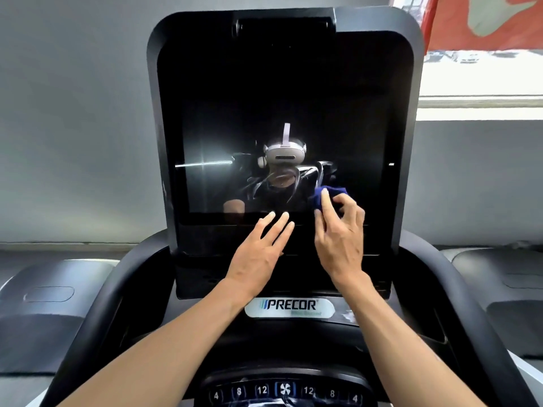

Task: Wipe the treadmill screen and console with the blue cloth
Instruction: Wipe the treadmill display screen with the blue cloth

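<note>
The wiping looks to be in its early part: the cloth point(329, 198) sits bunched against the screen point(282, 113) near its lower right corner, and nothing shows whether the rest of the glass has been covered. The console point(289, 389), along the bottom edge, appears untouched and looks smeared. The right hand point(340, 233) curls its fingers round the cloth and presses it to the glass. The left hand point(261, 248) is flat, fingers straight, resting on the screen's bottom edge, holding nothing.
</note>
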